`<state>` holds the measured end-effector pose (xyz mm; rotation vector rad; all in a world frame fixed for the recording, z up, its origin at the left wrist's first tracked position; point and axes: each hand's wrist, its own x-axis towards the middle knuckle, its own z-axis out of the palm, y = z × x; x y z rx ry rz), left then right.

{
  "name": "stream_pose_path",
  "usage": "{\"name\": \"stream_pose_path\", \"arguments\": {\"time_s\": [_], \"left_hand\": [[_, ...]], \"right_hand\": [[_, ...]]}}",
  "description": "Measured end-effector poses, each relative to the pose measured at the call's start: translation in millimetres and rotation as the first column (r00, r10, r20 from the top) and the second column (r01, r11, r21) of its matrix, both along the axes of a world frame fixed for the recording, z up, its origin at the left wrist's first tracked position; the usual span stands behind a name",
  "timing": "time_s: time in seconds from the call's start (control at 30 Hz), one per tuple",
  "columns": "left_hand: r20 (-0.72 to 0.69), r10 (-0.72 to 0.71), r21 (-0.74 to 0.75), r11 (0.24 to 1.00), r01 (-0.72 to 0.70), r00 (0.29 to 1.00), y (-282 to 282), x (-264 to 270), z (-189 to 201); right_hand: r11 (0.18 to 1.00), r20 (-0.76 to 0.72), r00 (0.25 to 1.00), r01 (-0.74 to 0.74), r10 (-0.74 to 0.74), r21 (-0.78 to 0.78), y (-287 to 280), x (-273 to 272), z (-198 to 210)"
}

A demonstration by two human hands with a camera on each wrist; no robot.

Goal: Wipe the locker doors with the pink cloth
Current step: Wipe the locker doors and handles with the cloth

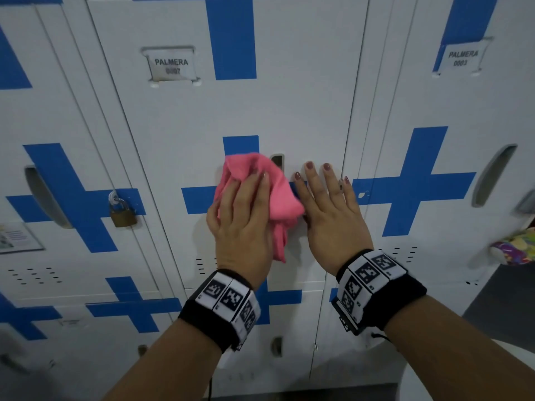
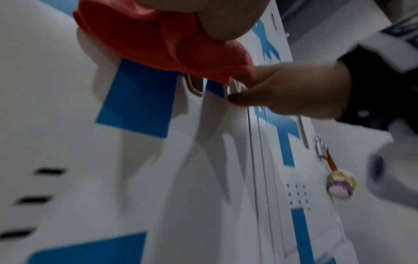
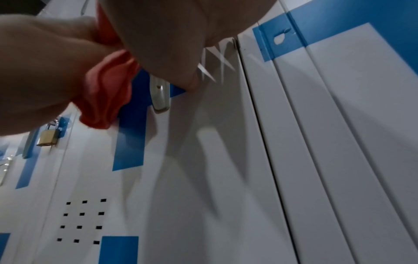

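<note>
The pink cloth (image 1: 254,172) is bunched against the middle white locker door (image 1: 260,111), over its blue cross, just left of the metal latch slot (image 1: 277,162). My left hand (image 1: 243,224) lies on top of the cloth, fingers curved into its folds, holding it to the door; a tail hangs below the palm. My right hand (image 1: 327,204) rests flat on the same door right beside the cloth, fingers straight and spread. In the left wrist view the cloth (image 2: 158,44) bulges under the palm, with the right hand (image 2: 294,92) next to it. The right wrist view shows the cloth (image 3: 106,96) under the left hand (image 3: 45,71).
A brass padlock (image 1: 123,214) hangs on the left locker. A name tag (image 1: 171,65) sits high on the middle door. A colourful trinket (image 1: 518,247) dangles from the right locker, near its recessed handle (image 1: 495,175). Another row of lockers runs below.
</note>
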<state>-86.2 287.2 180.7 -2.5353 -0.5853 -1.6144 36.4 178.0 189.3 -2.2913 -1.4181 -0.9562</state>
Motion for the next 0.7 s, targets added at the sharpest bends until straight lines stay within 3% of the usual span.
{"name": "stream_pose_path", "arguments": {"time_s": [0.13, 0.3, 0.57, 0.7], "left_hand": [[0.049, -0.014, -0.067, 0.998, 0.017, 0.999, -1, 23, 17], [-0.072, 0.122, 0.035, 0.992, -0.12, 0.99, 6, 34, 5], [-0.174, 0.167, 0.211, 0.969, -0.129, 0.97, 22, 21, 14], [-0.206, 0.172, 0.206, 0.97, -0.129, 0.963, 16, 21, 20]], "right_hand": [[1.0, -0.03, 0.999, -0.023, 0.023, 0.018, -1, -3, 3], [0.998, 0.004, 0.999, -0.046, 0.045, 0.043, 0, -1, 1], [1.0, 0.02, 1.0, -0.005, 0.005, 0.022, 1, -2, 1], [1.0, 0.024, 1.0, 0.008, -0.009, 0.017, 2, -3, 1]]}}
